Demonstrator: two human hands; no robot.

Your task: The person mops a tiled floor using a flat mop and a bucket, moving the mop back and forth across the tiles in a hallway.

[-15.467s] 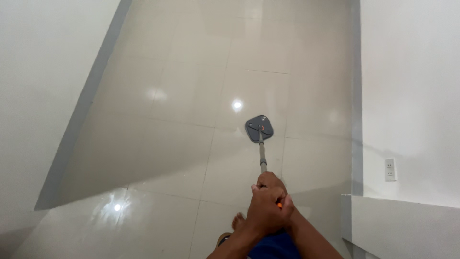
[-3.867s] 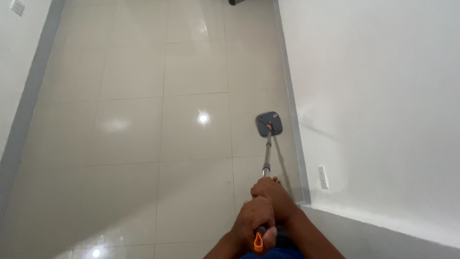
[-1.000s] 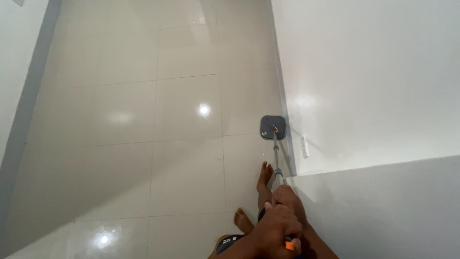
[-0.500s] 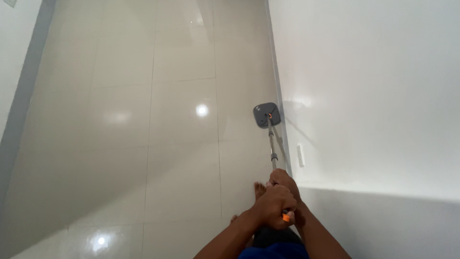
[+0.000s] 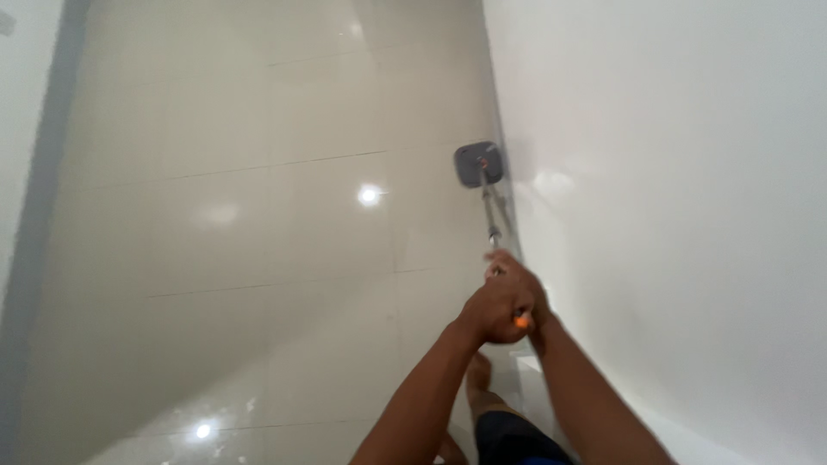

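Both my hands grip the top of a mop handle (image 5: 492, 226), a thin grey metal pole with an orange end cap. My left hand (image 5: 489, 312) wraps the handle near the cap. My right hand (image 5: 525, 282) closes over it just beside and above. The pole runs forward to a flat grey square mop head (image 5: 478, 164) with an orange joint. The head lies on the glossy beige tiled floor (image 5: 258, 224), close against the base of the white wall on the right. My arms are stretched out forward.
A white wall (image 5: 672, 189) fills the right side, and a grey skirting strip (image 5: 34, 224) runs along the left wall. My bare foot (image 5: 478, 375) stands on the tiles below my hands. Ceiling lights reflect off the floor.
The mop head has slid forward along the right wall, farther from me. My arms have extended and my hands have risen in the view. The wall socket is out of sight.
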